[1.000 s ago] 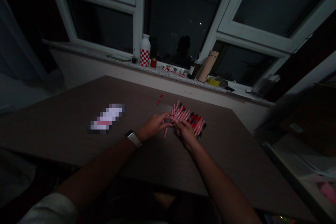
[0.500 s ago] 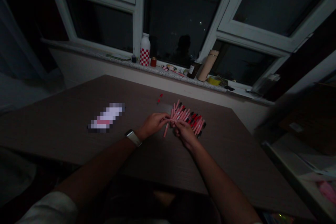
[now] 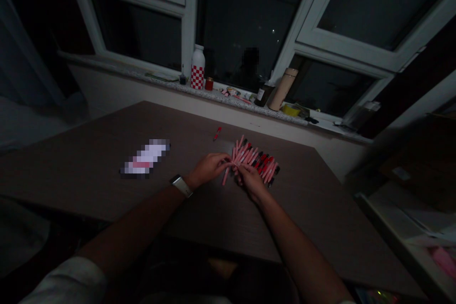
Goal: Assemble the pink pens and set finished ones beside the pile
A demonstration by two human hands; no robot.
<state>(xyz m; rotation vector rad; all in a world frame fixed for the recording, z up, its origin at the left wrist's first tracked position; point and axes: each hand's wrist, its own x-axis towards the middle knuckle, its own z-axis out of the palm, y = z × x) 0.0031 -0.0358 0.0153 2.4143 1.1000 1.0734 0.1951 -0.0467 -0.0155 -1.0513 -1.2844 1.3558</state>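
My left hand [image 3: 209, 170], with a pale-banded watch on its wrist, is closed in a pinch at the near left edge of a heap of pens [image 3: 254, 157]. Fingertip to fingertip with it, my right hand [image 3: 251, 180] pinches too. Whatever lies between the fingers is too small and dark to make out. The heap holds many slim pink pens and some red ones, with black ends showing. Just below my left fingertips a single pink pen [image 3: 225, 178] lies on the table. A red pen [image 3: 217, 134] rests apart, beyond my left hand.
The brown table [image 3: 213, 216] runs up to the window wall. At left lies a pixelated pale item [image 3: 146, 159]. On the stone sill stand a red-checked white bottle [image 3: 197, 69], a small red jar [image 3: 209, 84], a dark bottle [image 3: 262, 95] and a leaning tan cylinder [image 3: 283, 90].
Both hands stay pinched together at the same spot by the heap, with barely any finger movement. The view has shifted very slightly.
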